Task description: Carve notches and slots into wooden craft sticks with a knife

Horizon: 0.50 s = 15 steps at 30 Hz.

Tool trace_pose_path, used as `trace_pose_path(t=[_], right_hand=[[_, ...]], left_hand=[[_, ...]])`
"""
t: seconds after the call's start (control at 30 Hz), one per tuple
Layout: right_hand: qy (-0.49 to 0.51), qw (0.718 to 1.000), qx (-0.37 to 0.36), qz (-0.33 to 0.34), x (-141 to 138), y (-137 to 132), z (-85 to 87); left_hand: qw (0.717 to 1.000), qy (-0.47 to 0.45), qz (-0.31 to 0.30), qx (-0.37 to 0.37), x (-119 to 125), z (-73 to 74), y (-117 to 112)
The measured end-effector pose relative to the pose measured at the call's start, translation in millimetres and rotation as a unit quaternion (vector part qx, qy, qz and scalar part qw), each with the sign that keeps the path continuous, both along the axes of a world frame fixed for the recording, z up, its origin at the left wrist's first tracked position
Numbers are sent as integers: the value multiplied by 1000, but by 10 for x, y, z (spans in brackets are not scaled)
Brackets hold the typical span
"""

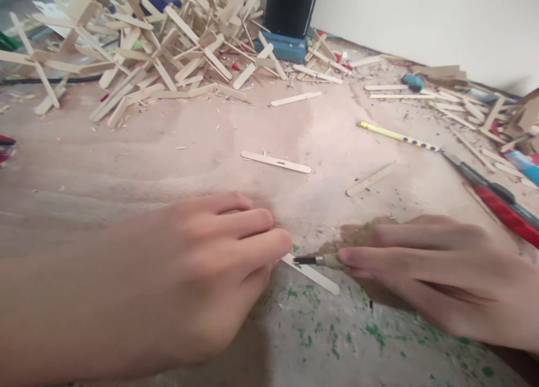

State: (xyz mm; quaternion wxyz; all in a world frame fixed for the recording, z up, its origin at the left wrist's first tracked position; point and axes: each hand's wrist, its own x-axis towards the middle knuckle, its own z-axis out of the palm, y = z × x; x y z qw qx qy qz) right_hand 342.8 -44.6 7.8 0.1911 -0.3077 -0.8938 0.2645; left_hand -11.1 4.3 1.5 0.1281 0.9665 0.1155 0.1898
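My left hand (223, 263) is closed on one end of a popsicle stick (318, 277), which slants down to the right on the tabletop. The fingers hide the held end of the stick. From the right, my right hand (438, 269) grips the handle of a small carving chisel (309, 260). Its dark metal tip meets the stick just beside my left fingertips. Farther back lies another popsicle stick (275, 162) with a small slot near its middle.
A large heap of popsicle sticks (168, 44) fills the back left, beside a black object on a blue base (284, 47). At the right lie a yellow pencil (398, 136), a red and grey utility knife (497, 199) and a shorter stick (370, 179). Wood shavings and green flecks dot the table.
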Motion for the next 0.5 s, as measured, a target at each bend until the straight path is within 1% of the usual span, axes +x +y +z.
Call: trace_pose_path(t=[0.07, 0.17, 0.33, 0.5], right_hand=[[-17, 1000, 15, 3, 3, -11, -20], [-13, 1000, 20, -3, 4, -28, -34], [2, 1000, 12, -18, -13, -39, 10], [-20, 998, 64, 3, -19, -24, -23]], left_hand=[[1000, 13, -14, 1, -1, -7, 1], [1000, 22, -15, -5, -6, -14, -9], [1000, 20, -13, -13, -24, 6, -25], [999, 29, -24, 3, -37, -2, 15]])
